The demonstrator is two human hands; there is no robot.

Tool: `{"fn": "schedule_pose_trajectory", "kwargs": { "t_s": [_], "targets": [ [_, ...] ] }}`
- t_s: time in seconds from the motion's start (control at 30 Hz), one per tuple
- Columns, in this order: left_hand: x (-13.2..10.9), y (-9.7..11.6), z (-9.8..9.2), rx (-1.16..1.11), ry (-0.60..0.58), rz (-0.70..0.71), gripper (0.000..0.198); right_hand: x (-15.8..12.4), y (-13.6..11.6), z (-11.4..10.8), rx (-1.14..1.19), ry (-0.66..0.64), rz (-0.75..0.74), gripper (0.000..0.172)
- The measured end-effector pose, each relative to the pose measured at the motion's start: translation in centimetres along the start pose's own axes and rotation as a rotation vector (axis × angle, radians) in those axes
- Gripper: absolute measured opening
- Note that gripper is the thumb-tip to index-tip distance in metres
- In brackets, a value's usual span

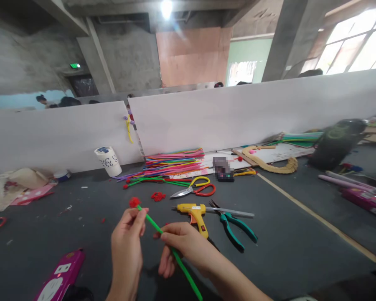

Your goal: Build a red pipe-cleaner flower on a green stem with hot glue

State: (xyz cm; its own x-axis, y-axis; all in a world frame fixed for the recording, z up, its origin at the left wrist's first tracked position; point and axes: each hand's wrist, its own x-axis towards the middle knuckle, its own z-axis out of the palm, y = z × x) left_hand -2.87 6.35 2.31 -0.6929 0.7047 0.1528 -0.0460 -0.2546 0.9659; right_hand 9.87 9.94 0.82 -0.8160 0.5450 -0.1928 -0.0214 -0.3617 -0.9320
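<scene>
A long green pipe cleaner [187, 274] with a fuzzy red tip [134, 202] slants across the space between my hands. My left hand [130, 234] pinches it just under the red tip. Farther down the stem, my right hand [181, 242] grips it between thumb and forefinger, its other fingers curled below. Past my right hand lies a yellow hot glue gun [192, 209] with a clear glue stick in its back. Teal-handled pliers [233, 225] rest to its right. Behind these are scissors [194, 188] with one yellow and one red handle, and a small red fuzzy coil [158, 196].
Bundled coloured pipe cleaners [175, 163] lie by the white partition [238, 113]. A white cup [109, 162] stands at back left. A magenta power strip [62, 274] is at front left. A curved cardboard piece [275, 166] and a blurred dark bottle [336, 144] are on the right.
</scene>
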Motion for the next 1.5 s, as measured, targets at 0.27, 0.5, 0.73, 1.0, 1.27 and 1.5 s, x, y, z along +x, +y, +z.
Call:
{"fn": "schedule_pose_trajectory", "kwargs": {
  "t_s": [0.27, 0.5, 0.73, 1.0, 1.27, 1.5],
  "targets": [
    [3.4, -0.4, -1.6, -0.199, 0.002, -0.199, 0.022, -1.8, 0.1, -0.3, -0.244, 0.006, -0.034, 0.008],
    [3.6, -0.8, -2.0, -0.213, -0.110, -0.318, 0.023, -2.2, -0.7, -1.6, -0.335, -0.061, 0.042, 0.017],
    [1.1, 0.0, -0.8, -0.120, -0.320, -0.389, 0.037, -1.8, -0.2, -2.2, -0.514, 0.064, -0.006, 0.018],
    [1.5, 0.1, -1.5, 0.023, -0.327, -0.318, 0.042, -3.5, -1.8, -2.2, -0.473, -0.242, 0.046, 0.013],
    [0.4, 0.2, -1.2, 0.191, -0.514, -0.375, 0.044, -3.5, -3.0, -4.1, -0.517, -0.022, -0.172, 0.021],
    [-1.9, 0.0, -0.2, 0.328, -0.752, -0.426, 0.047, -1.6, -1.6, -1.6, -0.248, 0.240, -0.324, 0.026]
  ]
}}
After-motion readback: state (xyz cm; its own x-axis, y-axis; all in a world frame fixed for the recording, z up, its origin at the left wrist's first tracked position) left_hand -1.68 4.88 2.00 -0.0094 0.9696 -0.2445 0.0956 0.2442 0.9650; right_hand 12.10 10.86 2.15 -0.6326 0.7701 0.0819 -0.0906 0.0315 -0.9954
